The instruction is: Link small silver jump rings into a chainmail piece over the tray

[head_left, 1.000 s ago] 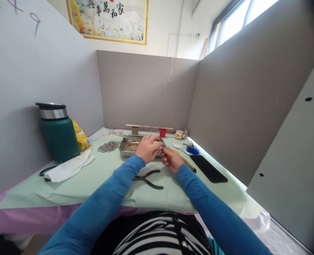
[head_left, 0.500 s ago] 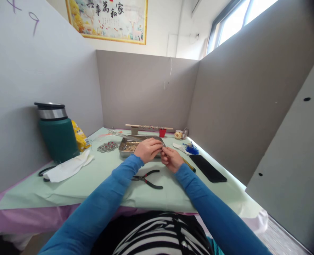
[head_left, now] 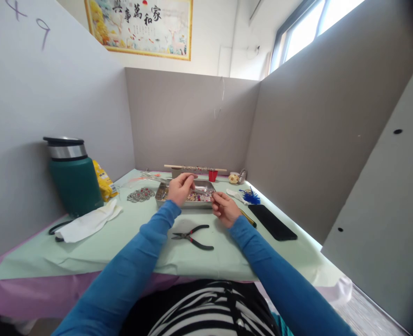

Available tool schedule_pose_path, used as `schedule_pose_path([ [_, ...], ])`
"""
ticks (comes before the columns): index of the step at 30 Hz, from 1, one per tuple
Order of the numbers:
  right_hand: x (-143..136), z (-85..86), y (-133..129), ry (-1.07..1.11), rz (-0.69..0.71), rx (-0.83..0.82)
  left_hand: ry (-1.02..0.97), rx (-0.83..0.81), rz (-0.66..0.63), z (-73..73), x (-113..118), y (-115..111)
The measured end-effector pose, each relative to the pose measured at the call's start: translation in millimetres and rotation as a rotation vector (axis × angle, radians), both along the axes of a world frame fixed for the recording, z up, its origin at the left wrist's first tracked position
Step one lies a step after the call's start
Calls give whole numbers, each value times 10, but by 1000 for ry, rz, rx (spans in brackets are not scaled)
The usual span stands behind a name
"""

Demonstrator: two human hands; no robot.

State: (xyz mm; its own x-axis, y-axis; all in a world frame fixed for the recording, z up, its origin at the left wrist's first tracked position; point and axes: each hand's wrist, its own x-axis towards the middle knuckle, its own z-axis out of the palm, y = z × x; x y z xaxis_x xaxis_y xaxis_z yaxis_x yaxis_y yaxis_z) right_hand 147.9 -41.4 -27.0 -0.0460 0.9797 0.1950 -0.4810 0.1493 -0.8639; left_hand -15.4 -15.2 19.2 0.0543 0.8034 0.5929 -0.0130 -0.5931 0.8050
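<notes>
A shallow metal tray (head_left: 187, 204) of small beads lies at the middle of the table. Over its left part is my left hand (head_left: 181, 188), its fingers pressed together; anything between them is too small to make out. By the tray's right front corner, my right hand (head_left: 226, 208) is closed in a pinch, with its fingertips on something too small to name. Pliers with black handles (head_left: 193, 237) lie with handles spread in front of the tray. A beaded silvery piece (head_left: 141, 195) rests left of the tray.
A green bottle (head_left: 76, 184), a yellow packet (head_left: 104, 181) and a white cloth (head_left: 89, 223) stand or lie at left. At right are a black phone (head_left: 272, 222) and a blue tassel (head_left: 251, 196). Behind the tray, a rod (head_left: 196, 168) spans a grey cup and a red cup (head_left: 212, 175).
My left hand has moved left, away from my right hand, uncovering more of the tray and the pliers' tips. My right hand has stayed nearly in place.
</notes>
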Motion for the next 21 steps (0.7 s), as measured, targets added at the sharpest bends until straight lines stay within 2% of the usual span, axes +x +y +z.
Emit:
schedule_pose_path([
  [4,-1,19,-6,31,-29,19,-94,-224,-331,-25,3,74],
  [8,-4,24,-15,32,-28,53,-58,-374,-485,-89,43,71],
  [12,-5,17,-8,25,-34,57,-49,-485,-555,-134,60,79],
  [16,-9,12,1,-5,-40,45,19,-520,-615,-152,54,102],
  [21,-27,13,-21,-53,-30,47,151,-489,-561,-166,53,132],
])
